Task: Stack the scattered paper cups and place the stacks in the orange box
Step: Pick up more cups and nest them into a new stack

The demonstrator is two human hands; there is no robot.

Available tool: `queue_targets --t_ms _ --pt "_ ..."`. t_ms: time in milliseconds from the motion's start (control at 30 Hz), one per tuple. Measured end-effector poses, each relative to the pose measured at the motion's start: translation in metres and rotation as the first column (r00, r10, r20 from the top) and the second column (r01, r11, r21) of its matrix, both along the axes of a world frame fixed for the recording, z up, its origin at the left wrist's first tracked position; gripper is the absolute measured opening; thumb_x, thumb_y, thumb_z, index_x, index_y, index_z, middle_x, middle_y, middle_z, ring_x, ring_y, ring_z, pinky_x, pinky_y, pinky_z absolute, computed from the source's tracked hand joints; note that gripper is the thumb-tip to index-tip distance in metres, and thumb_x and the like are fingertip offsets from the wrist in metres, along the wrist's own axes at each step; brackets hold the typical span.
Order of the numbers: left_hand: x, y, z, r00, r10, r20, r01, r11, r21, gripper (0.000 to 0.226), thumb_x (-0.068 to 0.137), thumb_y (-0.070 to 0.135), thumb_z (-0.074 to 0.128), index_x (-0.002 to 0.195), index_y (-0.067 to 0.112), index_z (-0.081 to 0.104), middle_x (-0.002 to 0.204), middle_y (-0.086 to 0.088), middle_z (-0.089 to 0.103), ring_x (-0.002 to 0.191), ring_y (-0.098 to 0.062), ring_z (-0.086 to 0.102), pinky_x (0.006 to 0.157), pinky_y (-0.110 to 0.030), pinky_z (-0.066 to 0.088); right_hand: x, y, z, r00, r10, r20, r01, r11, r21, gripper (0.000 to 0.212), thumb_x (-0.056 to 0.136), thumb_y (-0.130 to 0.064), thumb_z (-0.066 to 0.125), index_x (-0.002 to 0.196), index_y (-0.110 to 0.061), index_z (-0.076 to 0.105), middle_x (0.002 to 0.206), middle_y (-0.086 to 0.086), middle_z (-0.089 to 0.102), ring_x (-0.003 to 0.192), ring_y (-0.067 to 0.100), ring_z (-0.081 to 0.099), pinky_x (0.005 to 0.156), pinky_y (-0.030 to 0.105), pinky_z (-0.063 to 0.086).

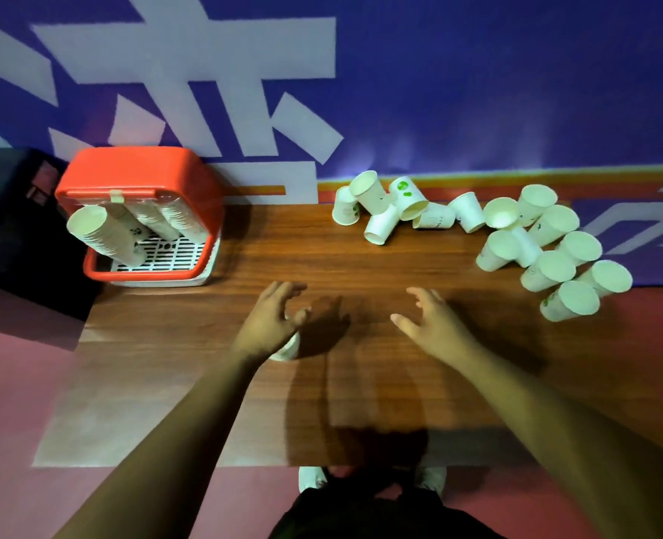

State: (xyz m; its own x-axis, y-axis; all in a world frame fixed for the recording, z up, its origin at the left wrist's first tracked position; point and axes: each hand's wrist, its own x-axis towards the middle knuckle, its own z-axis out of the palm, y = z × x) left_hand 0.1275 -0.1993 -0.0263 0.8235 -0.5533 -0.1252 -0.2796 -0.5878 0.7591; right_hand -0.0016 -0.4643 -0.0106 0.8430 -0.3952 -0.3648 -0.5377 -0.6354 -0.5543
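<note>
Table (pixel 361 266): loose paper cups (pixel 551 266) at far right. Cup stacks (pixel 100 235) in orange box (pixel 139 169), far left. Left hand (pixel 267 324): fingers curled round one cup (pixel 288 350). Right hand (pixel 435 324): fingers apart, empty.

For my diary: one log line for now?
left hand over cup, grip unclear | right hand open | loose cups right | stacks in orange box

I stand at a small wooden table (pixel 361 266) in what looks like a staged indoor spot, more an event hall or demo area than a home, though I cannot tell which. Beyond the table spreads a purple printed sheet (pixel 497 91) with huge white lettering (pixel 190 52). Plain red flooring (pixel 11 383) runs to the left of the table and past its near edge.
</note>
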Motion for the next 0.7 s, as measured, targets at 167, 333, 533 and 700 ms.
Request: queue_targets --t_ms 167,333,533,700 --pt "-0.027 -0.123 0.016 0.996 -0.091 0.000 0.091 0.996 0.018 0.033 0.090 0.023 0.071 0.121 0.015 0.064 0.116 0.001 0.057 0.107 -0.011 0.058 0.087 -0.026 0.047 -0.064 -0.120 0.017 0.990 -0.125 0.066 0.131 0.986 -0.103 0.061 0.088 -0.045 0.064 0.139 -0.017 0.045 0.142 0.008 0.044 0.129 0.025 0.048 0.105 0.041 0.044" --pt "-0.059 -0.254 0.020 0.978 -0.208 -0.017 0.208 0.977 0.047 0.033 0.090 0.030 0.070 0.119 0.017 0.063 0.112 0.002 0.057 0.105 -0.017 0.058 0.088 -0.034 0.050 -0.118 -0.220 0.028 0.950 -0.270 0.155 0.288 0.951 -0.110 0.051 0.087 -0.034 0.068 0.131 -0.016 0.051 0.133 0.005 0.047 0.121 0.022 0.050 0.094 0.030 0.043" --pt "-0.103 -0.390 0.012 0.934 -0.351 -0.066 0.356 0.932 0.075 0.039 0.090 0.029 0.070 0.125 0.015 0.059 0.117 -0.001 0.056 0.106 -0.015 0.056 0.086 -0.025 0.041 -0.162 -0.301 0.000 0.932 -0.326 0.156 0.348 0.928 -0.135 0.045 0.080 -0.025 0.072 0.120 -0.014 0.054 0.123 0.010 0.048 0.110 0.027 0.054 0.093 0.041 0.048" --pt "-0.137 -0.457 -0.006 0.865 -0.491 -0.103 0.501 0.858 0.110 0.056 0.087 0.029 0.073 0.138 0.020 0.052 0.133 -0.011 0.055 0.116 -0.026 0.056 0.099 -0.038 0.048 -0.163 -0.347 -0.024 0.919 -0.369 0.141 0.390 0.905 -0.172 0.044 0.086 -0.020 0.066 0.126 -0.009 0.053 0.125 0.014 0.045 0.105 0.033 0.058 0.095 0.043 0.048"
